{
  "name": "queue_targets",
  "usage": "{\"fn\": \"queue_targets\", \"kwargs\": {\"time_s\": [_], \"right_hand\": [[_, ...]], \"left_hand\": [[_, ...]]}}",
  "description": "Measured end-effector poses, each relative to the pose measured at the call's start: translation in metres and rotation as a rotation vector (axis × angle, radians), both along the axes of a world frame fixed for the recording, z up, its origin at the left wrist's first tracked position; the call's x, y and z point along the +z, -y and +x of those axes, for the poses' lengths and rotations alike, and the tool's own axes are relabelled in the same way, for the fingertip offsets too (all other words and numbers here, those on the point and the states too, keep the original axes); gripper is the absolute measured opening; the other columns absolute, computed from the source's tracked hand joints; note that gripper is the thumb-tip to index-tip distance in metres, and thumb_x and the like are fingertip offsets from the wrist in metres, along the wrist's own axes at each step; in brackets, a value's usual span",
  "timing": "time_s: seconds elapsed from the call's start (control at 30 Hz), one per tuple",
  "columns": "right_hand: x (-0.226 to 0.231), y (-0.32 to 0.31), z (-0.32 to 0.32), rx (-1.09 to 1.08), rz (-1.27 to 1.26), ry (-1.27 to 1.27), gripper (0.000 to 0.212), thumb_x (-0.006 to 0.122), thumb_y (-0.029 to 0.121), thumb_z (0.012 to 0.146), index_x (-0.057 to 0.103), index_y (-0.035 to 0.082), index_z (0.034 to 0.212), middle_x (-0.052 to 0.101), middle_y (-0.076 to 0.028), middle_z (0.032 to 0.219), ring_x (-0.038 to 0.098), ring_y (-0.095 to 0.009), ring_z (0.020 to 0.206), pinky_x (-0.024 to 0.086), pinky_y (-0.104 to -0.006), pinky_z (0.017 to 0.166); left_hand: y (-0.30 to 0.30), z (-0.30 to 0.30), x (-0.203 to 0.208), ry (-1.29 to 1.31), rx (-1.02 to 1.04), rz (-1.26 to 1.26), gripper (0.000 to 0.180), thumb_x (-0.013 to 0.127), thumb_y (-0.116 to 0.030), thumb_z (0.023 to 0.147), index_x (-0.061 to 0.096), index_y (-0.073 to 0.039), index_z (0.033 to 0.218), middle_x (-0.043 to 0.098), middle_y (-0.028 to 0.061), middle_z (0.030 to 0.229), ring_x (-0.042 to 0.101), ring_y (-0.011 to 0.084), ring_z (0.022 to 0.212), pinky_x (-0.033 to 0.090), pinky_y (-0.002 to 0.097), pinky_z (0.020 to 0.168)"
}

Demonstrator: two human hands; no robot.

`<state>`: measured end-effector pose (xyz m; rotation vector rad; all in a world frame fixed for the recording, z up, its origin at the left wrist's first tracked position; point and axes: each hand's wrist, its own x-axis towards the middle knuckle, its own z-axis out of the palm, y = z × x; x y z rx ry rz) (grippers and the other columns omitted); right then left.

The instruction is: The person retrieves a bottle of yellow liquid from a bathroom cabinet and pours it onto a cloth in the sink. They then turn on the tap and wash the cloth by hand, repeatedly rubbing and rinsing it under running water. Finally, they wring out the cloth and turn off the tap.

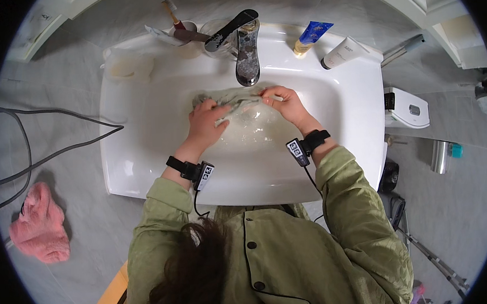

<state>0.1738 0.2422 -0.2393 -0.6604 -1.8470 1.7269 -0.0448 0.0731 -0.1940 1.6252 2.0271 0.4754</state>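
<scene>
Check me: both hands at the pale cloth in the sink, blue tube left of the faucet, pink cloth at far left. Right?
One error: the blue tube is right of the faucet, not left, as the head view shows. The left hand and right hand are at the pale cloth in the sink; the pink cloth is at far left.
</scene>
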Motion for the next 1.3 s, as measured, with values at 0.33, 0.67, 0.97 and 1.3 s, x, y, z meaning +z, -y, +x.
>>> {"fn": "queue_targets", "kwargs": {"time_s": [0.33, 0.67, 0.97, 1.3], "right_hand": [[-0.014, 0.043, 0.001, 0.22, 0.82, 0.487, 0.034, 0.067, 0.007, 0.064, 0.064, 0.016, 0.096, 0.053, -0.003, 0.118, 0.044, -0.026, 0.117, 0.04, -0.0415, 0.093], [-0.001, 0.036, -0.029, 0.19, -0.387, 0.59, 0.016, 0.067, 0.016, 0.079, 0.063, 0.006, 0.091, 0.064, -0.003, 0.082, 0.061, -0.017, 0.074, 0.048, -0.0306, 0.071], [0.022, 0.027, -0.034, -0.283, -0.737, 0.145, 0.014, 0.066, 0.013, 0.084, 0.06, 0.001, 0.086, 0.063, -0.002, 0.079, 0.061, -0.012, 0.069, 0.05, -0.0257, 0.062], [0.034, 0.109, -0.081, -0.325, 0.3, 0.485, 0.025, 0.055, 0.024, 0.088, 0.056, 0.001, 0.079, 0.06, -0.022, 0.07, 0.058, -0.042, 0.066, 0.048, -0.0472, 0.059]], "left_hand": [[0.013, 0.021, -0.012, -0.081, -0.084, -0.337, 0.059, 0.073, -0.025, 0.069, 0.054, -0.032, 0.124, 0.028, 0.0059, 0.144, 0.016, 0.0365, 0.135, 0.021, 0.0627, 0.101], [-0.004, 0.027, -0.02, -0.105, -0.067, -0.465, 0.06, 0.075, -0.027, 0.065, 0.054, -0.023, 0.121, 0.027, 0.0057, 0.144, 0.013, 0.0368, 0.136, 0.024, 0.0716, 0.094], [-0.008, 0.001, -0.026, 1.29, 0.309, -0.135, 0.032, 0.056, -0.011, 0.084, 0.055, -0.004, 0.115, 0.058, 0.0035, 0.108, 0.056, 0.0129, 0.096, 0.043, 0.0248, 0.082], [-0.013, 0.067, -0.028, 1.516, 1.042, 0.071, 0.028, 0.043, -0.025, 0.097, 0.05, -0.004, 0.114, 0.057, 0.008, 0.103, 0.056, 0.0167, 0.095, 0.046, 0.0296, 0.082]]}}
